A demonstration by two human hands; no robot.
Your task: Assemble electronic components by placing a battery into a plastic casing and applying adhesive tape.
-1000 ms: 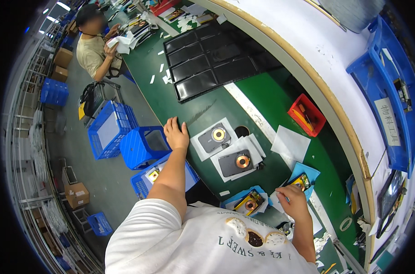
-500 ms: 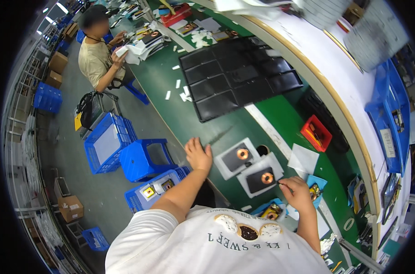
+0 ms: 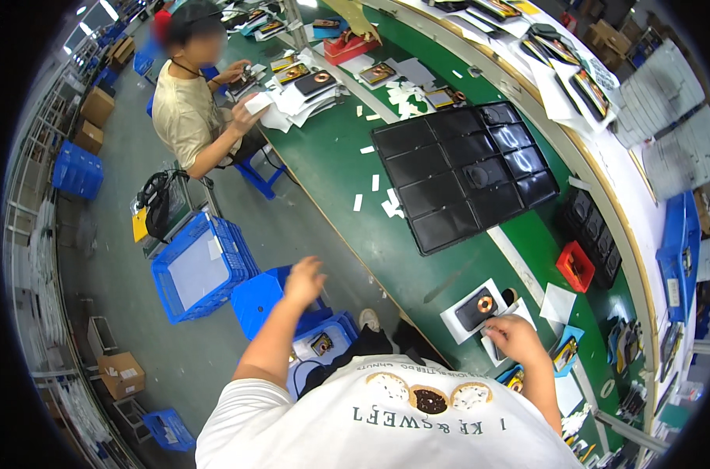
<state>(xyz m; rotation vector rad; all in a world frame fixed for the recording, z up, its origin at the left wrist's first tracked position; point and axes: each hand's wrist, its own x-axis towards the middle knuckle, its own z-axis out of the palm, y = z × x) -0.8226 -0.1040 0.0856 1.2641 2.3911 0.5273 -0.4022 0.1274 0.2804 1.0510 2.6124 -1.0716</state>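
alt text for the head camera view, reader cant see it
A person's right hand is close beside a dark, copper-ringed device on a green table, while the left hand is beyond the table's edge, in front of a blue stool. Farther along are a black compartmented tray and a co-worker holding white paper.
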